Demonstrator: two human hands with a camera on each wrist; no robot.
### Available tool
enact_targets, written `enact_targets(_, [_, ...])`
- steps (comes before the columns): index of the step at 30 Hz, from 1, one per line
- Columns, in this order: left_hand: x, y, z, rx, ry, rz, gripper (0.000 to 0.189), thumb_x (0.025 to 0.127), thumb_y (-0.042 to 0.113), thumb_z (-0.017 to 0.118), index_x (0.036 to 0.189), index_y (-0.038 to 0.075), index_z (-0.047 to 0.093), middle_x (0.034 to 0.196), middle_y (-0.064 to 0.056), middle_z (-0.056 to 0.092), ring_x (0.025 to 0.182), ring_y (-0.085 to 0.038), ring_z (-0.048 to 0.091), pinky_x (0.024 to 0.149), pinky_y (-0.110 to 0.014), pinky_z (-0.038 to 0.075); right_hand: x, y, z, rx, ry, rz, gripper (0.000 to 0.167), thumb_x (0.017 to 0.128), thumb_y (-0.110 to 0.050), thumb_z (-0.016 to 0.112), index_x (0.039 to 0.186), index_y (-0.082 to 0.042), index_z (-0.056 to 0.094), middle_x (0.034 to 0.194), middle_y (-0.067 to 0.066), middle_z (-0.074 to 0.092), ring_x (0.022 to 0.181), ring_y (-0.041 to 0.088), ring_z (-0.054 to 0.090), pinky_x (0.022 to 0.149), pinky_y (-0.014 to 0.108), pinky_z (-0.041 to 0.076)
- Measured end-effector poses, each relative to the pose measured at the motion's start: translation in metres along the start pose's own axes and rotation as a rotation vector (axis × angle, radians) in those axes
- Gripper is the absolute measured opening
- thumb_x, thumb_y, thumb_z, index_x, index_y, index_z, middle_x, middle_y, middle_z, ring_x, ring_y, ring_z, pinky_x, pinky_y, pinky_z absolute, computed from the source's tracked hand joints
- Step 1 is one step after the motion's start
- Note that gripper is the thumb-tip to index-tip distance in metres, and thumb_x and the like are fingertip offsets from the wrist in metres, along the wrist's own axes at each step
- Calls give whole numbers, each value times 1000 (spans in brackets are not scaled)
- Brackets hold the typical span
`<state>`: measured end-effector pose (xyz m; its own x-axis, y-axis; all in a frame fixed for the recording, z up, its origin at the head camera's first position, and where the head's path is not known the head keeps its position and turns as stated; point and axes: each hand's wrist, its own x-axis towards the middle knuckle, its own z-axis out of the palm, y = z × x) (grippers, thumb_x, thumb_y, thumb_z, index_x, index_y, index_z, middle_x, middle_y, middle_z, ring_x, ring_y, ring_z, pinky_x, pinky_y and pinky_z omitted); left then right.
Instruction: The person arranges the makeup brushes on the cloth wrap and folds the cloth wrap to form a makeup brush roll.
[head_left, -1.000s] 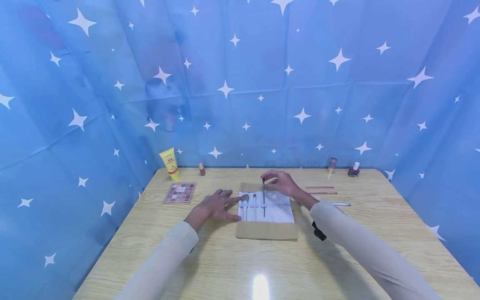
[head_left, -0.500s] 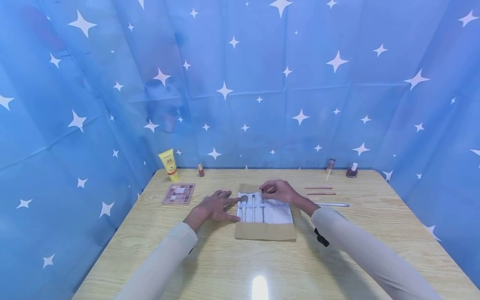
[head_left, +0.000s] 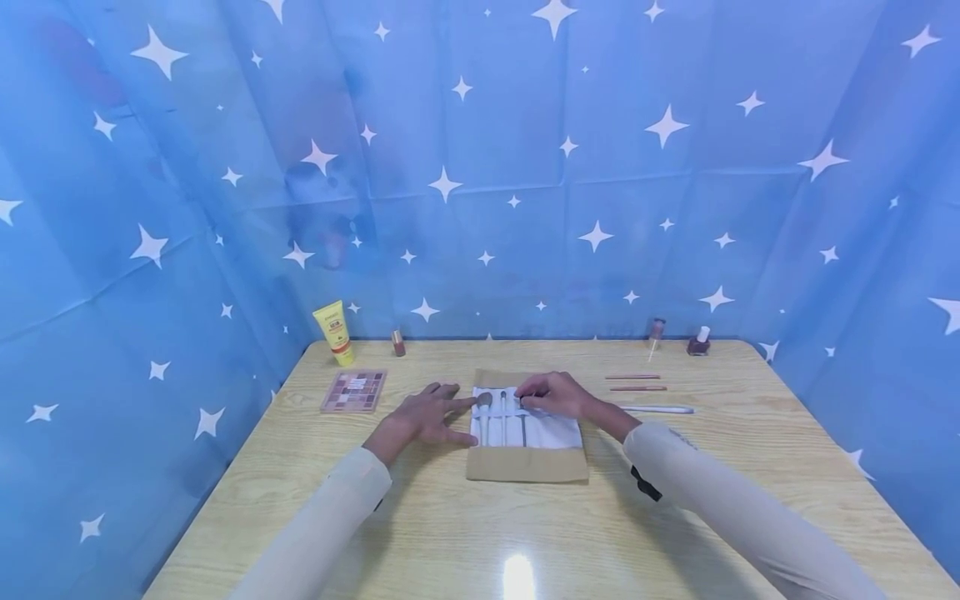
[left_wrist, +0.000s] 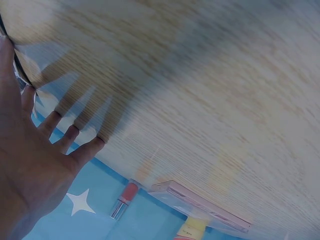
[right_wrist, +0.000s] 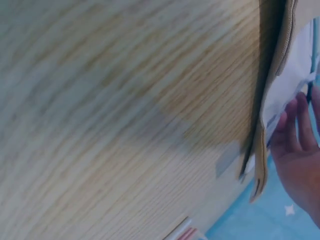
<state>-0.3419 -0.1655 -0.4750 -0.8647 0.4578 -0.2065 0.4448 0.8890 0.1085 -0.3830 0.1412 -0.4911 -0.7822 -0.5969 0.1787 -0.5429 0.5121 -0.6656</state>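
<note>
Pale wood grain runs across the tabletop (head_left: 525,533), and near its middle lies a tan fabric brush roll (head_left: 527,463) opened flat, its white lining (head_left: 558,432) showing three brushes tucked side by side under a band. The left hand (head_left: 427,414) lies flat on the tabletop just left of the roll, fingers spread and straight, fingertips touching the roll's left edge beside the leftmost brush (head_left: 483,407); it grips nothing. The right hand (head_left: 553,395) rests on the far part of the lining with its fingers curled over the top of the rightmost, dark-handled brush (head_left: 523,427), pinching its upper end. In the right wrist view the fingers (right_wrist: 296,131) lie against the white lining at the roll's edge. To the left sit an eyeshadow palette (head_left: 354,391), a yellow tube (head_left: 333,332) and a small bottle (head_left: 397,342) near the far edge. To the right lie two pink pencils (head_left: 636,382) and a white pen-like stick (head_left: 660,409), with two small bottles (head_left: 699,342) farther back against the blue star-printed backdrop (head_left: 480,167).
</note>
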Motion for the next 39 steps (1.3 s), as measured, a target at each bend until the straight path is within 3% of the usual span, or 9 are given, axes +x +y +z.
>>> enact_targets(14, [-4, 0, -2, -5, 2, 15, 85, 88, 80, 57, 161, 42, 36, 171, -6, 25, 157, -37, 20, 120, -64, 29, -9, -6, 0, 13, -69, -133, 23, 101, 0, 63, 121, 7, 72, 112, 20, 76, 100, 30, 74, 84, 32, 61])
enact_targets(22, [-4, 2, -1, -5, 8, 23, 85, 88, 80, 57, 161, 41, 36, 171, -6, 27, 157, -38, 21, 119, -64, 31, -16, 0, -6, 12, -42, -234, 21, 98, 0, 66, 118, 7, 71, 103, 17, 77, 89, 21, 75, 75, 31, 62])
enact_targets(25, [-5, 3, -2, -5, 11, 19, 86, 88, 80, 58, 161, 41, 35, 171, -7, 27, 157, -37, 21, 119, -64, 31, -19, -1, -9, 13, -36, -200, 22, 98, -2, 68, 118, 6, 71, 104, 15, 77, 89, 19, 74, 77, 32, 62])
enact_targets(29, [-6, 3, -2, -9, 14, 13, 86, 88, 80, 58, 162, 41, 35, 171, -8, 26, 157, -38, 21, 119, -65, 31, -21, -2, -15, 5, -44, -112, 24, 98, -4, 69, 120, 6, 71, 107, 17, 77, 94, 27, 75, 84, 35, 61])
enact_targets(39, [-3, 1, 1, -1, 11, 28, 87, 88, 81, 56, 162, 42, 34, 171, -8, 26, 157, -37, 21, 119, -66, 30, -38, 3, -41, -16, -3, -69, 27, 98, -6, 71, 122, 6, 70, 103, 15, 77, 94, 32, 75, 83, 36, 62])
